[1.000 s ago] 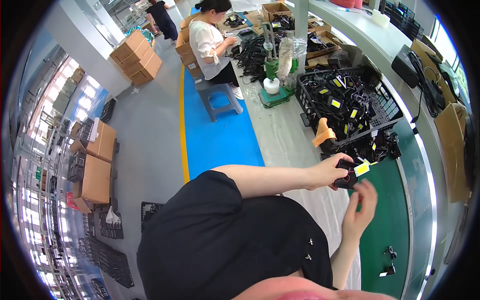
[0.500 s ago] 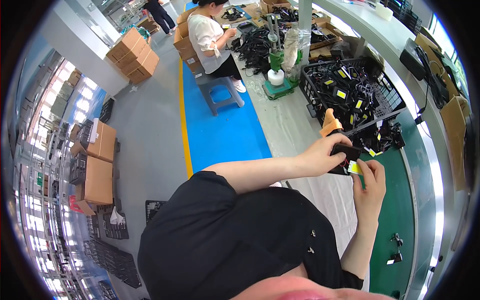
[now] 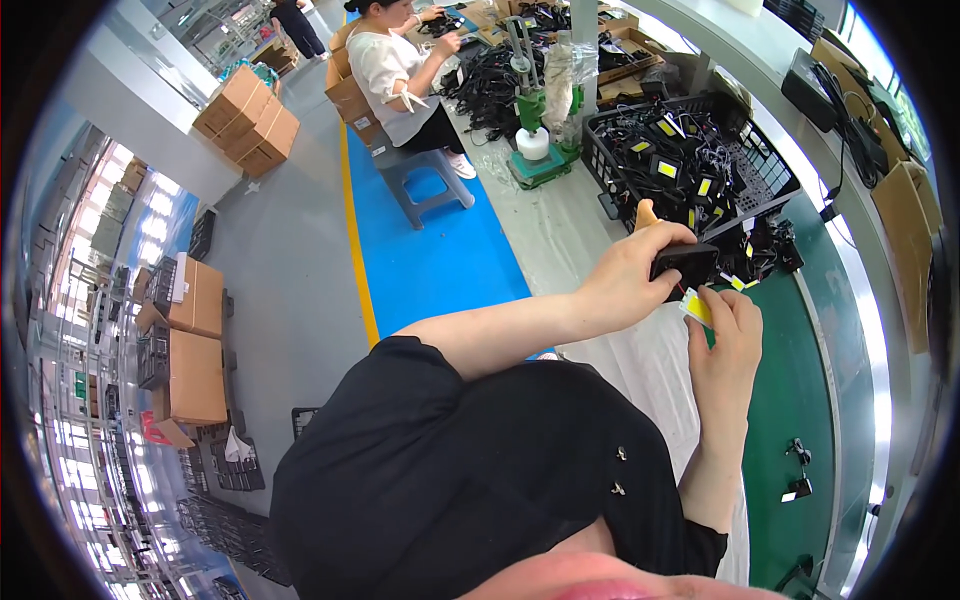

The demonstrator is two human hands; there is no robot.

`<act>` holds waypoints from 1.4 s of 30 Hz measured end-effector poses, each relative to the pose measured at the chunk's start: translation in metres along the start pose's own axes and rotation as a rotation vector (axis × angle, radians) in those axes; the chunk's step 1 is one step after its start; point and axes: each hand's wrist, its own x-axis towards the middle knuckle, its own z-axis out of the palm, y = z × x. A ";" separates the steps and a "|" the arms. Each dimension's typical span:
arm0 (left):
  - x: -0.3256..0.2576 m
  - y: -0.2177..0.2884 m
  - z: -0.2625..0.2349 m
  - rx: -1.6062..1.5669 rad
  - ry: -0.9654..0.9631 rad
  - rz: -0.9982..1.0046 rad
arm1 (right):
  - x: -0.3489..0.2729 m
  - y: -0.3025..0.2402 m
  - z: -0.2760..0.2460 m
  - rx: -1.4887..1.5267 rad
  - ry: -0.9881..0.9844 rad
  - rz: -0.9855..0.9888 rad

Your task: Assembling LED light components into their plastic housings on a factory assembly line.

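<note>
My left hand [image 3: 640, 270] grips a small black plastic housing [image 3: 690, 262], thumb on its near side and fingers over its far edge. Close by, my right hand [image 3: 728, 345] pinches a small flat panel [image 3: 698, 308] with a yellow face and pale border between thumb and fingers. A bit of red wire shows between the housing and the panel; where its ends attach is hidden. Beyond both hands, a black plastic crate [image 3: 770, 185] is heaped with dark wired parts, several bearing yellow panels. More such parts [image 3: 775, 250] lie at its near side.
A green hand press [image 3: 540, 150] stands on the bench left of the crate. One wired part [image 3: 797, 487] lies on the green mat [image 3: 790, 400] at right. A co-worker [image 3: 395, 75] sits at the far bench near a grey stool [image 3: 425, 185]. A metal shelf [image 3: 720, 40] overhangs the bench.
The housing in my left hand has tipped and shifted up slightly. My right hand has drawn the yellow panel a little away from it, toward me. The whole view has shifted slightly.
</note>
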 end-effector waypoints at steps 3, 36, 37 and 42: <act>0.004 -0.006 -0.002 -0.023 0.018 0.021 | 0.005 -0.001 0.000 0.029 0.000 -0.008; -0.010 0.037 -0.007 -0.331 0.030 0.163 | -0.005 -0.009 -0.034 0.482 0.153 0.018; -0.012 0.039 -0.006 -0.367 0.018 0.118 | -0.005 -0.008 -0.034 0.433 0.205 -0.010; -0.018 0.049 -0.010 -0.481 -0.062 0.004 | -0.002 -0.006 -0.036 0.252 0.337 -0.089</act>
